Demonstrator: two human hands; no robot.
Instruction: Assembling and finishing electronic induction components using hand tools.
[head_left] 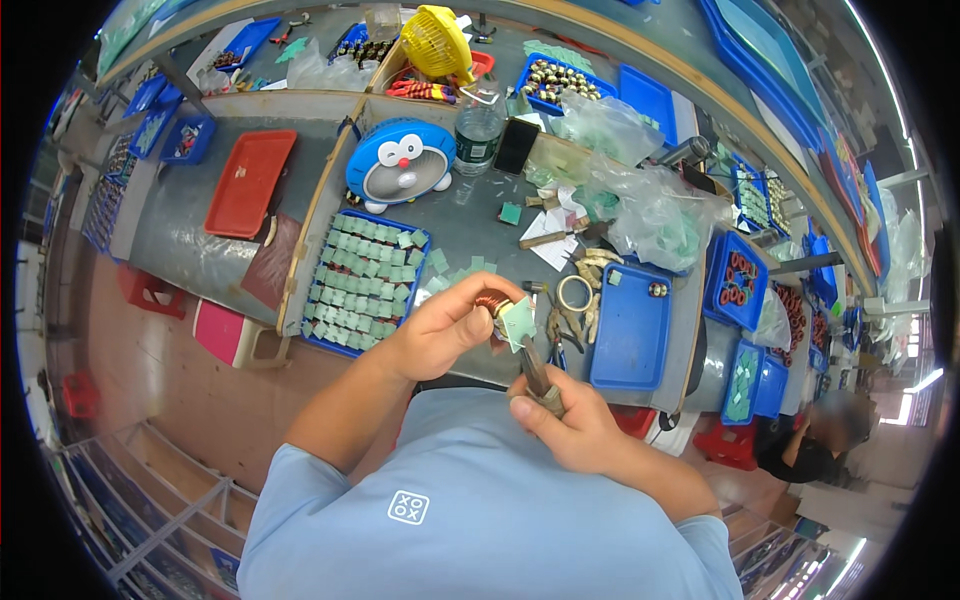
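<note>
My left hand (437, 332) is closed around a copper-wound coil (490, 300), pinching it between thumb and fingers. A pale green square board (517, 324) sits against the coil's near side. In my right hand (578, 422) is a flat metal tool with a wrapped handle (536, 374); its kind is unclear. The tool's upper end points at the board's lower edge and seems to meet it, though contact is hard to judge. Both hands are held in front of my chest, over the bench's near edge. My left fingers hide part of the coil.
To the left, a blue tray (330, 348) carries rows of green boards. A blue tray (628, 330) with a small coil stands right, beside pliers (560, 352) and a tape roll (575, 292). Behind are a blue cartoon-faced fan (402, 185), a water bottle (478, 135) and a phone (516, 147).
</note>
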